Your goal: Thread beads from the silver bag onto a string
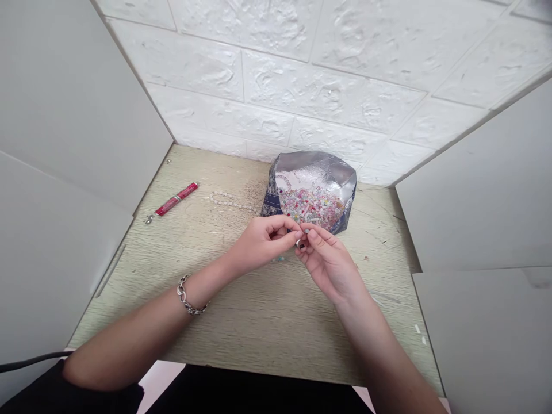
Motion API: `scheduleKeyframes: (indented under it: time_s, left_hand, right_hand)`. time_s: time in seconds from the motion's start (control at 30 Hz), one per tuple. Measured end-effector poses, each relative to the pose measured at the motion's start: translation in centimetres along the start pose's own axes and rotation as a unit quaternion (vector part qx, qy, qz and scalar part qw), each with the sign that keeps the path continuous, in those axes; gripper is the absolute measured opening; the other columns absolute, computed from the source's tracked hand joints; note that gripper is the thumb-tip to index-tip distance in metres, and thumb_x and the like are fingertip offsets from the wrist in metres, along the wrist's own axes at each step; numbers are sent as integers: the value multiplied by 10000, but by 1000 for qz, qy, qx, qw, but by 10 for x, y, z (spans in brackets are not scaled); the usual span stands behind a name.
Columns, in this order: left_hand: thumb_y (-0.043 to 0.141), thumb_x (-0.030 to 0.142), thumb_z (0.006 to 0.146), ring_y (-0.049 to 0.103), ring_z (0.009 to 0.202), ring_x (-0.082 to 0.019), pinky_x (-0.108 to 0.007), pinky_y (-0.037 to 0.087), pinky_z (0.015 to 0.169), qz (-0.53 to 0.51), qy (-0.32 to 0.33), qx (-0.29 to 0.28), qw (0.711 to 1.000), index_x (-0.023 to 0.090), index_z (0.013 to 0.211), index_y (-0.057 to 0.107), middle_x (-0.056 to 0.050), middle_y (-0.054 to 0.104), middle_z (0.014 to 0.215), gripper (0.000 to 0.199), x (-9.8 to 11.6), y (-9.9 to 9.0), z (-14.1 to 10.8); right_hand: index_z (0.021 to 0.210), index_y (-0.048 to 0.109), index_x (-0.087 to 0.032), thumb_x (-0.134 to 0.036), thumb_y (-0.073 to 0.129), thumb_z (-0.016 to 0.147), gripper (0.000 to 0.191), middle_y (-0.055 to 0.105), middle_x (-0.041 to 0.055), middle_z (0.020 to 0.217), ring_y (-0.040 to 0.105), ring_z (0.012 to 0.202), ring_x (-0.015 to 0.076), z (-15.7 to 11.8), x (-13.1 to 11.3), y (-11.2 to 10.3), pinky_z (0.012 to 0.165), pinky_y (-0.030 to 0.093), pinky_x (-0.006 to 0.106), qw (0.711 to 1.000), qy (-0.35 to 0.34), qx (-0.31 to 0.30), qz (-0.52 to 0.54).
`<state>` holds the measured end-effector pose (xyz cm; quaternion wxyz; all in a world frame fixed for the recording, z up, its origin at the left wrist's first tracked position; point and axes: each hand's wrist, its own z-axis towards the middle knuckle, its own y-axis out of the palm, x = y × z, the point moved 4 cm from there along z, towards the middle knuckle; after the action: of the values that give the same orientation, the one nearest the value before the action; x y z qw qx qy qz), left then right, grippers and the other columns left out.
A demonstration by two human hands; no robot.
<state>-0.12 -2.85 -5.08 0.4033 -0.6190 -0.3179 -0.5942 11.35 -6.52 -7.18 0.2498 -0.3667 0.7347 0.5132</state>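
My left hand [267,238] and my right hand [330,261] meet above the table, fingertips almost touching. Between the right thumb and fingers sits a small pale blue bead [306,231]. The left thumb and forefinger are pinched together; what they hold is too small to make out. Below the hands a few blue-green beads [280,259] show, partly hidden by the fingers. Just behind, a bag with a silvery lining [332,172] lies open, with many small pink, red and clear beads [313,207] in it.
A strand of whitish beads [233,202] lies left of the bag. Farther left is a red lighter-like stick [176,199] with a metal end. Thin threads [383,221] and white scraps [420,333] lie on the right of the wooden table [267,328]. Grey panels and a white brick-patterned wall [276,86] enclose it.
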Motion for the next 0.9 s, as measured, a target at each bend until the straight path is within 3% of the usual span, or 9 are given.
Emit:
scheduleKeyframes:
  time_s: [0.23, 0.5, 0.7, 0.9]
  left_hand:
    - [534, 278, 739, 262, 424, -50, -174, 199, 396, 39, -3, -7, 999, 136, 700, 586, 62, 331, 460, 156, 1, -1, 0]
    - [517, 238, 727, 242, 427, -39, -168, 202, 404, 115, 12, 7, 993, 124, 695, 600, 77, 290, 457, 144, 1, -2, 1]
    - [517, 212, 711, 238, 423, -33, -160, 204, 401, 132, 23, 1, 991, 121, 670, 589, 83, 285, 448, 123, 1, -1, 1]
    - [526, 242, 712, 218, 419, -35, -165, 185, 392, 150, 27, 9, 988, 122, 661, 604, 84, 259, 436, 151, -3, -1, 1]
  right_hand:
    - [786, 660, -220, -324, 657, 686, 145, 604, -9, 749, 515, 689, 86, 0, -3, -5, 684, 432, 229, 987, -99, -13, -127]
    - [845, 640, -227, -323, 567, 771, 142, 607, 5, 822, 549, 786, 125, 2, -5, -9, 776, 439, 293, 957, -164, -37, -237]
    - [848, 635, -203, -268, 529, 792, 137, 613, 16, 828, 559, 791, 127, -2, -14, -4, 753, 436, 280, 911, -212, -16, -352]
    - [857, 632, -201, -187, 486, 810, 154, 611, 15, 825, 553, 794, 121, -9, -21, 3, 734, 435, 262, 840, -295, -20, -456]
